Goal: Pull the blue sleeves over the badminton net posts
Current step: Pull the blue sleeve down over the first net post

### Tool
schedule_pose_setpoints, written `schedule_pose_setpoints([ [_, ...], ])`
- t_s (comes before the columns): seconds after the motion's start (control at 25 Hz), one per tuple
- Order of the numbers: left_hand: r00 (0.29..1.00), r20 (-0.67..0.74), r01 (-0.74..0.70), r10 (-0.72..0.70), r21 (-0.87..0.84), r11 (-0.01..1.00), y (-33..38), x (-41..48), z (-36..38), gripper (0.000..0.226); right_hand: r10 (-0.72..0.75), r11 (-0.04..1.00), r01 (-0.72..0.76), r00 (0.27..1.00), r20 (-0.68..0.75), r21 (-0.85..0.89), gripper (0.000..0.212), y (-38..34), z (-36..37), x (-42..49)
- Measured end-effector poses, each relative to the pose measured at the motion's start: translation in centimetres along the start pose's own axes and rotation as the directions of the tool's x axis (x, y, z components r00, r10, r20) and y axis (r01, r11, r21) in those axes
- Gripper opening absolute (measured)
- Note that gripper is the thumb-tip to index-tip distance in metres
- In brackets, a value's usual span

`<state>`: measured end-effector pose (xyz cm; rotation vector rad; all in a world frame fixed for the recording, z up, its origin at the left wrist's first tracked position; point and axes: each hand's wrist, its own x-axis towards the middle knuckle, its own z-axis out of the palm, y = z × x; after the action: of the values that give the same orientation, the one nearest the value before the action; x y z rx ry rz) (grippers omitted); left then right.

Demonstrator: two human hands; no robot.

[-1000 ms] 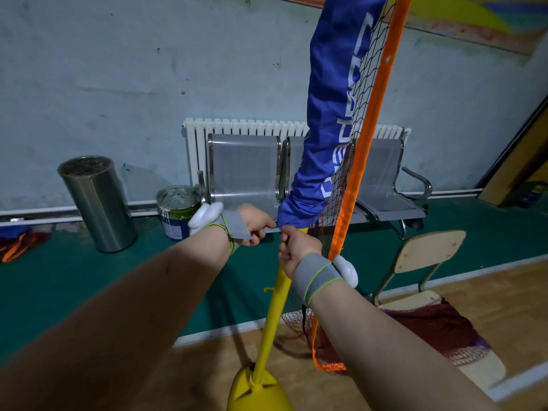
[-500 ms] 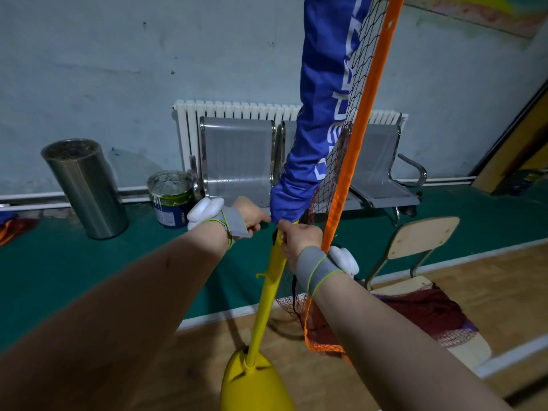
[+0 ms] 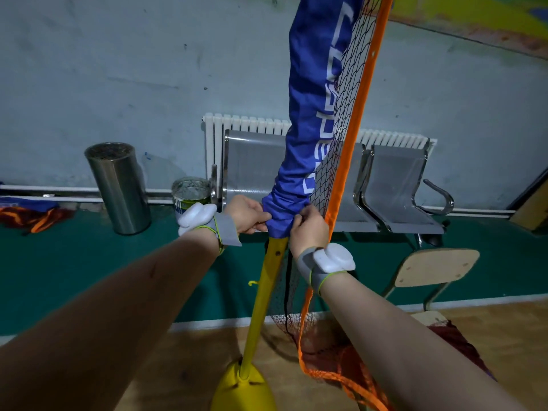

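Blue sleeve point(image 3: 308, 143) covers the upper part of the yellow post point(image 3: 264, 298) in the head view. Its bunched lower hem sits partway down, and the post is bare below that, down to the yellow base point(image 3: 243, 387) on the wood floor.

Left hand point(image 3: 247, 213) pinches the hem on the left side, fingers curled on the fabric. Right hand point(image 3: 310, 229) grips the hem on the right side, fingers curled into the cloth. Both are clamped on the sleeve, one on either side of the post.

Black net point(image 3: 341, 129) with an orange edge band point(image 3: 353, 143) runs just right of the sleeve, touching it. The lower end of the net lies heaped on the floor.

Grey wristbands point(image 3: 228, 229), each with a white pod, are on both wrists.

Background: metal bench point(image 3: 397, 185) and white radiator point(image 3: 249, 123) against the wall, steel bin point(image 3: 118, 188) and paint can point(image 3: 191, 192) to the left, wooden chair point(image 3: 436, 268) to the right.
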<state>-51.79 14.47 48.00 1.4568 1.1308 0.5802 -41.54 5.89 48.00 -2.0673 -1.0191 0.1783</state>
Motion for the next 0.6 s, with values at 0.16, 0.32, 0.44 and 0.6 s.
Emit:
schedule_pose_setpoints([
  [0.16, 0.998, -0.068, 0.007, -0.005, 0.031, 0.999, -0.4, 0.5, 0.6, 0.028, -0.081, 0.992, 0.087, 0.994, 0.07, -0.087, 0.018, 0.9, -0.2, 0.4],
  [0.32, 0.99, -0.142, 0.029, -0.02, 0.062, 0.998, -1.3, 0.8, 1.1, 0.029, -0.096, 0.981, 0.115, 0.987, 0.126, -0.154, 0.02, 1.5, 0.0, 0.2],
  [0.44, 0.987, -0.148, 0.072, -0.054, 0.116, 0.991, -2.8, 1.0, 1.8, 0.03, -0.088, 0.968, 0.132, 0.975, 0.203, -0.216, 0.022, 2.5, 0.4, 0.0],
  [0.6, 0.992, -0.103, 0.082, -0.072, 0.088, 0.993, -3.6, 0.6, 1.5, 0.027, -0.099, 0.971, 0.148, 0.964, 0.248, -0.188, 0.022, 3.1, 0.6, -0.1],
])
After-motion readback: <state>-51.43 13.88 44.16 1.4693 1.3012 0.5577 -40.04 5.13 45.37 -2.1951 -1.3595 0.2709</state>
